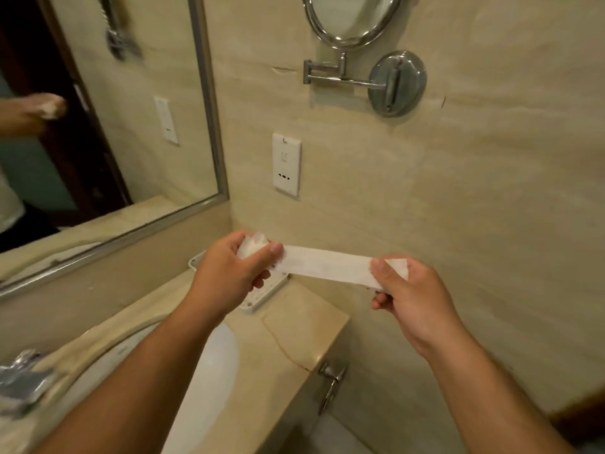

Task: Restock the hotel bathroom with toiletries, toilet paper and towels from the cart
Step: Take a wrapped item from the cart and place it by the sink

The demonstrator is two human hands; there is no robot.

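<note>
Found stretched just above the soap dish (pixel 258 306): a white paper strip (pixel 327 265), pulled flat between both hands. Pinched at its crumpled end by thumb and fingers of the left hand (pixel 240 268), directly over the dish. Pinched at the other end by the right hand (pixel 406 293), out to the right of the dish and past the tabletop (pixel 294 329) edge. Kept apart, each clamped on one end.

Judged very light, thin and limp. Likely to tear if pulled harder, and to go soggy if dropped in the sink (pixel 216 371) left of the dish. Best held by the ends, as now, or bunched in one palm. Cannot tell whether wrapper or tissue.

Dish set tight in the back corner, with a wall socket (pixel 286 163) above it and a swing-arm mirror (pixel 337 78) higher still. Open room only in front of the dish and over the sink. Noted: a square tabletop corner in front and right of the dish, with a metal hook (pixel 330 381) below it.
</note>
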